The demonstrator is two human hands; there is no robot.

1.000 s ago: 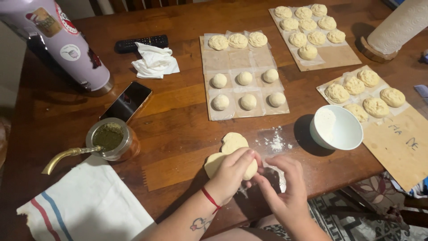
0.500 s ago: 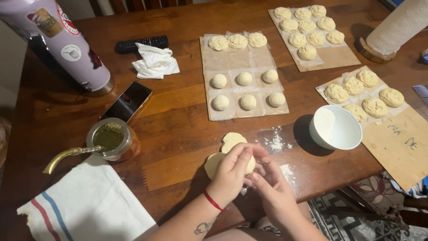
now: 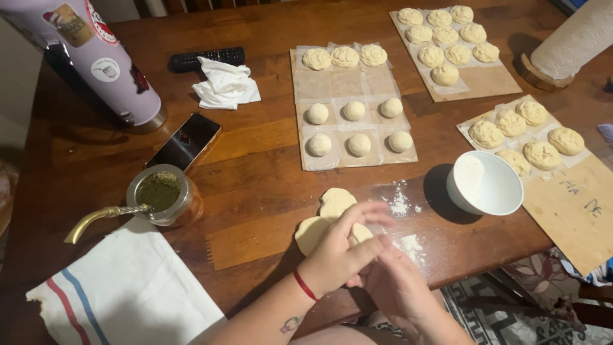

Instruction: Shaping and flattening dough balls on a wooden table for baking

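I see my left hand [image 3: 337,252] and right hand [image 3: 389,281] cupped together, pressed around a small pale piece of soft dough [image 3: 359,234] just above the near edge of the dark wooden table [image 3: 255,166]. The piece looks light, pliant and slightly sticky, so I judge it best held gently from both sides. Two flattened pale dough discs [image 3: 322,217] lie touching my left fingers; a white bowl [image 3: 485,185] stands to the right.
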